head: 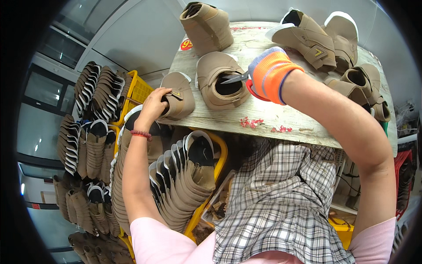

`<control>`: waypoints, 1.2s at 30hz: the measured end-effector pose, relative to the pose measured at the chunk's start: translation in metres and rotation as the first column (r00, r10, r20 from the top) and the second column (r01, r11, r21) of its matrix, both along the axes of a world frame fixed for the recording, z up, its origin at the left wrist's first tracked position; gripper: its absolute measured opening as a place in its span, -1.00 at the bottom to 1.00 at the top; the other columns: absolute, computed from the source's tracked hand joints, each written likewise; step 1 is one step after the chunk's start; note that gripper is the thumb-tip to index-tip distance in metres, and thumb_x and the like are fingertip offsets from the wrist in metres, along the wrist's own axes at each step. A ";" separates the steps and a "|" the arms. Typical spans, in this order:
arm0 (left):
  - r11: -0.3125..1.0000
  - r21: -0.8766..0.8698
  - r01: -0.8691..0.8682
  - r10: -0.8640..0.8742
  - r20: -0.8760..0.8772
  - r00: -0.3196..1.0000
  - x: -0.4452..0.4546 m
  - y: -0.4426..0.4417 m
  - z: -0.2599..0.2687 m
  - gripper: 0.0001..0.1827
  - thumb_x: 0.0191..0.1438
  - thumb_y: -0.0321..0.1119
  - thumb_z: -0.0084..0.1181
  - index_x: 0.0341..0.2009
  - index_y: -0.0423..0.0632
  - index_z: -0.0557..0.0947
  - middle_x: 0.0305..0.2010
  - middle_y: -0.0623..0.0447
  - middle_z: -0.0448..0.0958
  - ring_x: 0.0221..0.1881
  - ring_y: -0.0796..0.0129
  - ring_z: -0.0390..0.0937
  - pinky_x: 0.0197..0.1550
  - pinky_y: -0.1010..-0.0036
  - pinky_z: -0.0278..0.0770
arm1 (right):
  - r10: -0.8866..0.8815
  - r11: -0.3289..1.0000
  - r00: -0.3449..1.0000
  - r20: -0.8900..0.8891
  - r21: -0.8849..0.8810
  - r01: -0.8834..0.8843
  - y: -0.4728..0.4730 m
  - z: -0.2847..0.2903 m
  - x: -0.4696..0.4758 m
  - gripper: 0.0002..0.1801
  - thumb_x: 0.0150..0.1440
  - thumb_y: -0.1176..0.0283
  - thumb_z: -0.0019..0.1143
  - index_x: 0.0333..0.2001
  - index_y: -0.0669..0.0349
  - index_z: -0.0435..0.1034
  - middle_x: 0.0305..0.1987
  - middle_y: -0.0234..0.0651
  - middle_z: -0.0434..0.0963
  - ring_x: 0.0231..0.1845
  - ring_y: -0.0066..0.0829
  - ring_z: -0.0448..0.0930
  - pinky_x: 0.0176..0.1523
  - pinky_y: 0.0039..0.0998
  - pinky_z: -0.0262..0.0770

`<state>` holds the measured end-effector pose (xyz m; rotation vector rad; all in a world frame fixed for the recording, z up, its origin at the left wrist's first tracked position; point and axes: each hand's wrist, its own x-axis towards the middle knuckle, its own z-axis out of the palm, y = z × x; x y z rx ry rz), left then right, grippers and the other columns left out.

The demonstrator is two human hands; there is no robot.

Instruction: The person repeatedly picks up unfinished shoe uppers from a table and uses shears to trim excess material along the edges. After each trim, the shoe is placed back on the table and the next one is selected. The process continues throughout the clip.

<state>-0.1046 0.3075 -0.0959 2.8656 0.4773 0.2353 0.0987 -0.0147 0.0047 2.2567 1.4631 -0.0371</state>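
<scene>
My bare left hand [152,107] grips a tan fabric shoe upper [183,103] at the table's left edge. Its fingers lie by the strap with a yellow mark, and part of the opening is hidden under them. An orange and grey knit glove covers my right hand [272,77], which holds scissors [238,78] with red handles. The blades point left over the dark opening of a second tan shoe upper [209,77]; whether they touch it I cannot tell. This upper stands between my hands on the pale wood-grain table [263,114].
A nested tan stack [209,31] stands at the table's back left. More shoe uppers [308,41] lie at the back right, others [352,85] at the right edge. Nested uppers [184,178] fill a yellow crate [220,155] below. Further crates [140,87] stand left. Checked cloth [283,198] covers my lap.
</scene>
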 end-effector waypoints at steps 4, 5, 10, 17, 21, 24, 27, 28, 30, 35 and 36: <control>0.996 0.086 0.017 -0.019 0.023 1.000 0.013 0.004 -0.006 -0.53 -0.05 -0.60 -0.13 -0.06 -0.08 0.68 0.05 -0.10 0.58 0.13 -0.01 0.48 0.20 0.22 0.41 | 0.036 0.993 0.999 0.002 -0.112 -0.035 0.017 0.019 -0.005 -0.76 -0.09 0.36 0.33 -0.27 0.05 0.65 -0.38 -0.31 0.64 -0.34 -0.31 0.66 -0.36 -0.26 0.55; 0.996 0.086 0.016 -0.018 0.017 1.000 0.014 0.006 -0.008 -0.53 -0.04 -0.59 -0.15 -0.05 -0.07 0.68 0.05 -0.10 0.58 0.12 -0.01 0.49 0.20 0.22 0.42 | 0.056 0.992 0.998 0.026 -0.115 -0.052 0.023 0.021 -0.007 -0.77 -0.10 0.35 0.34 -0.28 0.04 0.66 -0.40 -0.32 0.63 -0.36 -0.32 0.66 -0.36 -0.27 0.55; 0.989 0.125 0.078 -0.091 0.095 0.991 0.013 0.011 -0.006 -0.57 0.07 -0.53 -0.20 -0.06 -0.07 0.69 0.02 -0.13 0.61 0.09 -0.01 0.54 0.17 0.26 0.46 | 0.101 0.994 0.989 0.109 -0.062 -0.095 0.020 0.023 -0.002 -0.89 -0.10 0.34 0.31 -0.47 0.10 0.61 -0.55 -0.31 0.57 -0.50 -0.31 0.61 -0.40 -0.30 0.55; 0.974 -0.177 0.140 -0.052 0.426 0.903 -0.020 -0.046 0.092 -0.58 0.14 -0.63 -0.16 0.03 -0.18 0.65 0.01 -0.08 0.65 0.05 0.27 0.59 0.15 0.45 0.47 | -0.096 0.939 0.993 0.075 0.339 0.065 -0.079 0.009 0.017 -0.52 -0.02 -0.06 0.35 -0.28 0.14 0.57 -0.36 -0.27 0.64 -0.29 -0.27 0.65 -0.19 -0.32 0.57; 0.929 -0.265 0.256 -0.118 0.443 0.889 -0.016 -0.116 0.138 -0.61 0.12 -0.60 -0.07 0.02 -0.19 0.64 -0.03 -0.10 0.66 -0.01 0.25 0.62 0.10 0.42 0.52 | -0.266 0.850 0.948 -0.178 0.420 0.317 -0.124 -0.008 0.003 -0.33 -0.21 -0.03 0.53 -0.15 0.26 0.55 -0.21 -0.16 0.64 -0.09 -0.16 0.60 0.00 -0.31 0.52; 0.927 0.141 0.347 -0.374 0.405 0.835 0.036 -0.158 0.127 -0.58 0.03 -0.63 -0.13 -0.04 -0.20 0.65 -0.07 -0.25 0.62 -0.04 0.00 0.62 0.07 0.32 0.54 | -0.215 0.847 0.945 -0.247 0.434 0.307 -0.146 -0.026 -0.009 -0.43 -0.07 -0.07 0.38 -0.15 0.17 0.59 -0.21 -0.24 0.66 -0.12 -0.20 0.63 -0.04 -0.33 0.55; 0.880 0.329 0.343 -0.411 0.162 0.897 0.112 -0.171 0.078 -0.68 0.10 -0.53 -0.10 -0.07 -0.13 0.62 -0.17 -0.16 0.62 -0.07 -0.07 0.57 0.01 0.17 0.53 | -0.190 0.842 0.932 -0.308 0.437 0.316 -0.171 -0.047 -0.018 -0.42 -0.08 -0.10 0.37 -0.18 0.17 0.56 -0.24 -0.25 0.65 -0.13 -0.20 0.63 -0.05 -0.31 0.54; 0.890 0.256 0.378 -0.373 -0.070 0.925 0.136 -0.168 0.060 -0.67 0.10 -0.52 -0.11 -0.07 -0.09 0.61 -0.14 -0.15 0.60 -0.02 -0.07 0.54 0.07 0.15 0.49 | -0.232 0.843 0.915 -0.331 0.401 0.359 -0.181 -0.055 -0.023 -0.40 -0.08 -0.12 0.37 -0.19 0.17 0.56 -0.24 -0.25 0.64 -0.13 -0.21 0.63 -0.05 -0.30 0.54; 0.931 0.096 0.351 -0.351 -0.021 0.936 0.160 -0.152 0.028 -0.60 0.05 -0.56 -0.15 -0.03 -0.04 0.60 -0.06 -0.20 0.56 0.05 -0.13 0.48 0.12 0.14 0.43 | -0.275 0.824 0.888 -0.367 0.386 0.415 -0.208 -0.071 -0.033 -0.44 -0.06 -0.07 0.36 -0.19 0.18 0.54 -0.23 -0.25 0.64 -0.13 -0.22 0.63 -0.04 -0.30 0.53; 0.922 -0.117 0.368 -0.385 -0.184 0.905 0.175 -0.118 0.024 -0.36 -0.06 -0.61 -0.15 0.19 0.02 0.48 0.14 -0.22 0.45 0.21 -0.13 0.37 0.27 0.22 0.31 | -0.309 0.585 0.751 -0.583 0.506 0.633 -0.306 -0.106 -0.067 -0.64 -0.04 0.21 0.37 -0.26 0.25 0.55 -0.31 -0.11 0.63 -0.28 -0.07 0.61 -0.18 -0.25 0.54; 0.925 -0.196 0.326 -0.357 -0.153 0.922 0.176 -0.124 0.034 -0.31 -0.07 -0.62 -0.16 0.24 0.00 0.44 0.22 -0.20 0.40 0.28 -0.09 0.31 0.33 0.25 0.24 | -0.374 0.519 0.659 -0.653 0.442 0.732 -0.326 -0.113 -0.074 -0.64 0.00 0.24 0.36 -0.23 0.28 0.53 -0.32 -0.15 0.63 -0.31 -0.13 0.62 -0.22 -0.29 0.54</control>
